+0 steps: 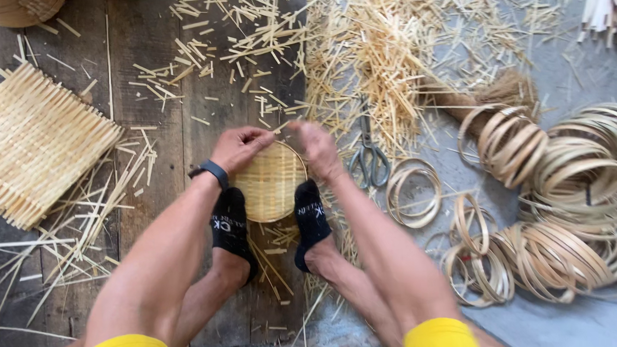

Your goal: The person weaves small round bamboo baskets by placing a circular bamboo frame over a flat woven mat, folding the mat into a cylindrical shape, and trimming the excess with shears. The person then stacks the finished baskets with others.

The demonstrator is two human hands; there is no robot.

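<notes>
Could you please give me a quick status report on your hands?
Left hand and right hand grip round woven basket rim. Feet brace it. Scissors lie alongside, untouched.

The small round basket is woven of pale, matt bamboo strips, as is the flat mat at left. The boards beneath are dark, weathered wood, rough and dull. Offcuts at far centre look dry and straw-coloured. The rings at right are smooth bent bamboo with a faint sheen. The scissors are grey metal. The socks are black knitted cloth.
</notes>
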